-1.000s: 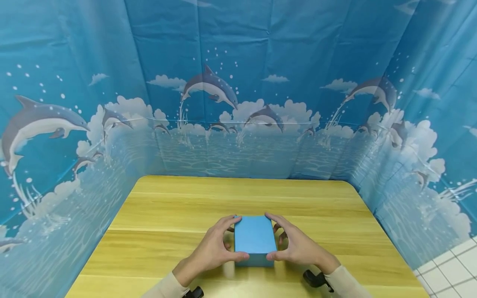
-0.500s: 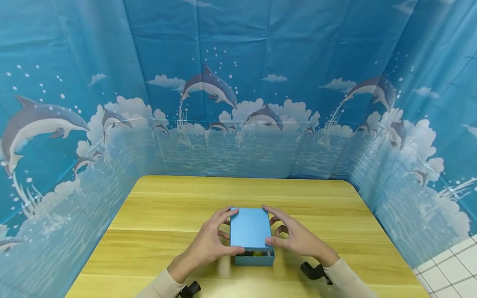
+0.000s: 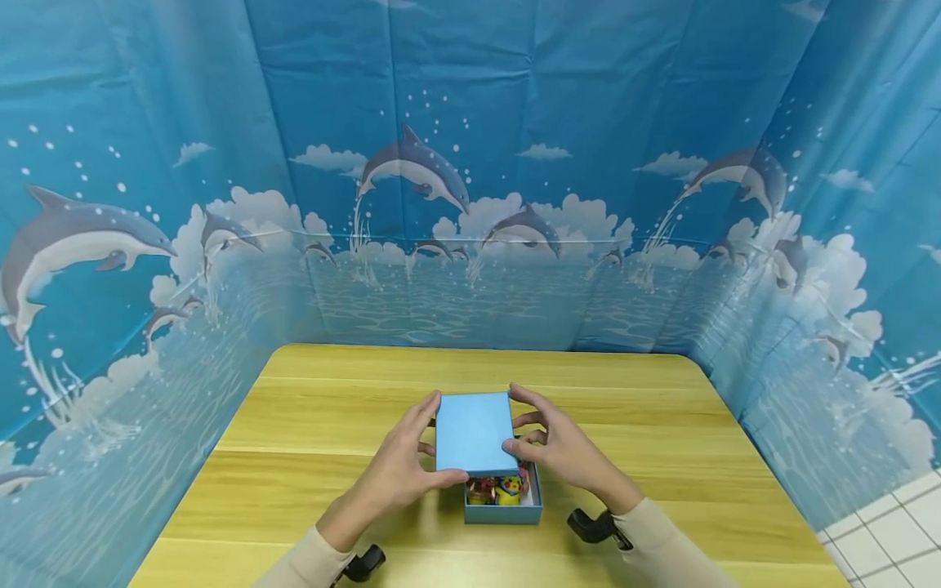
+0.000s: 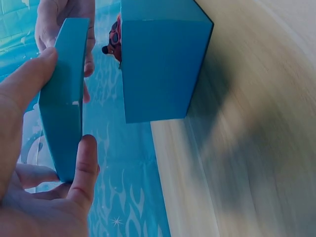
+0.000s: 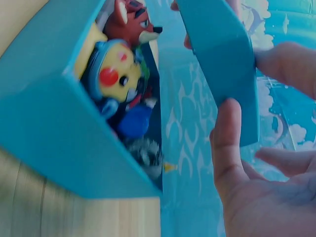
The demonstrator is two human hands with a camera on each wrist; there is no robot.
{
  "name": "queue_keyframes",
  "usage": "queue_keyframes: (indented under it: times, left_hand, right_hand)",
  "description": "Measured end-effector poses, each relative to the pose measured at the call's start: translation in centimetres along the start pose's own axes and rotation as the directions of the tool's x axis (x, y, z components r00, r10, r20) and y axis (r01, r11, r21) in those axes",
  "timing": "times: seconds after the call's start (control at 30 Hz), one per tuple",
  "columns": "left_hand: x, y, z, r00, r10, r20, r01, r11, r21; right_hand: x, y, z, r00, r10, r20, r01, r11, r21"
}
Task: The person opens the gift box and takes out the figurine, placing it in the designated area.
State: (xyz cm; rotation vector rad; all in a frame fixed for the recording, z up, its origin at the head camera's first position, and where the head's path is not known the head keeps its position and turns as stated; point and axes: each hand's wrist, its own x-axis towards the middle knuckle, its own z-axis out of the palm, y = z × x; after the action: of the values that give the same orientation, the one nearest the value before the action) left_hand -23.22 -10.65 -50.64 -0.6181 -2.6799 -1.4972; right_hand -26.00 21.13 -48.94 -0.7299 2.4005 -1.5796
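A light-blue box lid [image 3: 476, 433] is raised above the matching blue box [image 3: 503, 514], shifted toward the far left. My left hand [image 3: 397, 461] grips the lid's left side, thumb at the near corner and fingers along the edge. On the opposite side my right hand [image 3: 562, 445] pinches the lid's edge. Small toy figures fill the box: in the right wrist view, a yellow figure with red cheeks [image 5: 116, 74], a reddish-brown fox-like figure [image 5: 131, 22], a blue piece [image 5: 134, 121] and a grey piece [image 5: 145, 155]. The lid hides part of the box from the head view.
The box stands on a wood-grain table [image 3: 338, 408] with rounded far corners. A blue dolphin-print curtain [image 3: 470, 302] surrounds its back and sides. Black wrist-worn devices [image 3: 590, 527] sit below both sleeves. White floor tiles [image 3: 900, 531] show at the lower right.
Both hands have lifted the lid off the box and moved it up, away and to the left. The toy figures inside have come into view. The box has stayed in place.
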Motion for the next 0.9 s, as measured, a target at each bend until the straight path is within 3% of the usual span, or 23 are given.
queue_keyframes:
  times: [0.17,0.33,0.43,0.67,0.9]
  left_hand:
    - [0.4,0.0,-0.7,0.998,0.003,-0.059,0.000,0.999,0.054]
    - [0.5,-0.4,-1.2,0.995,0.000,-0.099,0.006,0.998,0.068]
    - [0.5,-0.8,-1.6,0.989,0.030,-0.145,-0.015,0.995,0.102]
    - [0.5,-1.1,-1.9,0.949,0.126,-0.288,-0.069,0.978,0.198]
    - [0.4,-1.7,-2.2,0.900,0.126,-0.416,-0.058,0.983,0.172]
  right_hand:
    - [1.2,-0.8,0.6,1.000,0.003,-0.027,-0.004,1.000,-0.017]
    - [2.3,-0.9,1.6,1.000,0.008,-0.027,-0.007,0.999,0.038]
    - [2.9,-1.0,2.2,0.999,0.032,-0.031,-0.030,0.998,0.056]
    - [3.8,-1.7,3.3,0.998,0.050,-0.049,-0.045,0.995,0.087]
    - [4.8,-2.1,4.2,0.999,0.039,-0.019,-0.037,0.994,0.102]
